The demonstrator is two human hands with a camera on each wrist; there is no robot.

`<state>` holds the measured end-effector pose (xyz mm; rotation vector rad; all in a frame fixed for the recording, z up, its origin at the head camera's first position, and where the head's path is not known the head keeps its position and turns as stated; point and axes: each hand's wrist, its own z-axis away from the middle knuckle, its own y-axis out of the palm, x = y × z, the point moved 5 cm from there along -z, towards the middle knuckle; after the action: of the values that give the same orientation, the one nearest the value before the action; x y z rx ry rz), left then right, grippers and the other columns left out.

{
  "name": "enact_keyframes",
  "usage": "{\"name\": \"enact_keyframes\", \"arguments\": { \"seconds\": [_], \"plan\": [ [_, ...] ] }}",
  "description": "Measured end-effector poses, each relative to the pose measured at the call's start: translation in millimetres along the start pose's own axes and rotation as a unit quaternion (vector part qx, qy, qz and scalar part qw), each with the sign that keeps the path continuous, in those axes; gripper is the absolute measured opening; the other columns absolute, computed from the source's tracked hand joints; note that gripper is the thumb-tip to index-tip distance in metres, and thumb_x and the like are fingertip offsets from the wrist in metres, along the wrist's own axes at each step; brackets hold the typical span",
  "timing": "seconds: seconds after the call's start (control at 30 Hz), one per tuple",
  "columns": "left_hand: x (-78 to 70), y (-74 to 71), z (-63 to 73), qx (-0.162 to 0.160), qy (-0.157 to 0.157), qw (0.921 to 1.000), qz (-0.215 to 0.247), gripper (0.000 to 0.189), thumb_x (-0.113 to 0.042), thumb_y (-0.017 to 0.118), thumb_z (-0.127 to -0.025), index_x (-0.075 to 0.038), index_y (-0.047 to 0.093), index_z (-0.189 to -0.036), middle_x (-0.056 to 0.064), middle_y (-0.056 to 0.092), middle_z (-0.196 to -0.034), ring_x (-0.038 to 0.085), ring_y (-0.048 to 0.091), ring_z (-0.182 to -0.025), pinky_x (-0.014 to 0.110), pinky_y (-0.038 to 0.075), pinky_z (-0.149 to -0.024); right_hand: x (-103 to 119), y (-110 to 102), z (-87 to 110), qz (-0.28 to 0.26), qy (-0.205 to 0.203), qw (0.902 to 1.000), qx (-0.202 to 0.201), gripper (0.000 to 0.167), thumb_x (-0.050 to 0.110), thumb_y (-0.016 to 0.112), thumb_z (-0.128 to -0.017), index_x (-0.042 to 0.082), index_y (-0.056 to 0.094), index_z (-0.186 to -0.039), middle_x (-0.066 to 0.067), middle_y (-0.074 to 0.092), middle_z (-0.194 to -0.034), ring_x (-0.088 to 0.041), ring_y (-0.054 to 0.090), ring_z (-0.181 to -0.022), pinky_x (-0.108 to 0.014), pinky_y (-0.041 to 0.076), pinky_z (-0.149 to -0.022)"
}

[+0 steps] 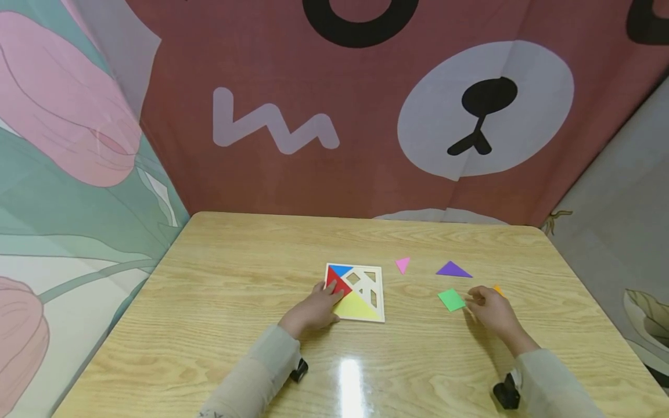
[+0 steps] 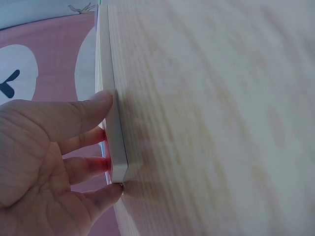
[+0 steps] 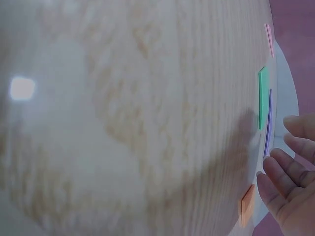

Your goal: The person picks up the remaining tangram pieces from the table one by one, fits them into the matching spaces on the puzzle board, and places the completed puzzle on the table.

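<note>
My left hand [image 1: 315,309] rests on the left side of a white tangram board [image 1: 383,299], its fingers spread over a red triangle [image 1: 342,283]. In the left wrist view the thumb touches the board's side edge, with the little finger at a corner. A blue triangle [image 1: 341,270] and a yellow triangle [image 1: 358,307] also lie in the board. My right hand [image 1: 491,310] hovers over the table with loosely bent fingers and nothing held. Nearest to it are a green square [image 1: 452,300] and an orange piece [image 3: 247,206], partly hidden behind the hand in the head view.
Beyond the green square lies a purple triangle [image 1: 453,270]. A small pink triangle [image 1: 403,265] sits right of the board. The board's right part shows several cut-outs around bare white. Behind the wooden table [image 1: 235,261] hangs a printed cloth [image 1: 272,180].
</note>
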<state>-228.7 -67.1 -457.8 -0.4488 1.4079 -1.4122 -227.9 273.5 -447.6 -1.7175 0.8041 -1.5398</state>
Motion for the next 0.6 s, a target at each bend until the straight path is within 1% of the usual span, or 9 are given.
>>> {"name": "enact_keyframes", "arguments": {
  "seconds": [0.13,0.37,0.6],
  "plan": [
    [0.1,-0.9,-0.5,-0.001,0.002,1.0000,-0.002,0.058,-0.021,0.059,-0.081,-0.007,0.036,-0.132,0.016,0.020,-0.139,0.038,0.010,-0.126,0.042,0.023,-0.097,-2.0,-0.6,-0.7,0.004,0.001,1.0000,-0.003,0.029,0.008,0.057,-0.080,-0.012,0.052,-0.100,-0.028,0.054,-0.093,-0.039,0.053,-0.084,-0.047,0.043,-0.070],
    [0.6,-0.2,-1.5,-0.003,0.003,0.9999,-0.012,0.058,-0.021,0.059,-0.081,-0.006,0.036,-0.132,0.016,0.019,-0.139,0.037,0.011,-0.126,0.041,0.023,-0.098,-3.3,-2.2,-0.8,-0.002,0.002,1.0000,0.008,0.031,0.010,0.055,-0.082,-0.013,0.051,-0.102,-0.030,0.053,-0.095,-0.041,0.053,-0.085,-0.047,0.044,-0.069],
    [0.3,0.6,-0.9,-0.003,0.003,1.0000,-0.007,0.058,-0.021,0.060,-0.081,-0.006,0.036,-0.132,0.016,0.019,-0.139,0.037,0.011,-0.126,0.041,0.023,-0.097,-7.0,-7.2,1.1,-0.009,0.015,0.9998,0.002,0.031,0.008,0.053,-0.081,-0.014,0.049,-0.103,-0.032,0.051,-0.097,-0.043,0.052,-0.086,-0.046,0.044,-0.069]
  ]
}}
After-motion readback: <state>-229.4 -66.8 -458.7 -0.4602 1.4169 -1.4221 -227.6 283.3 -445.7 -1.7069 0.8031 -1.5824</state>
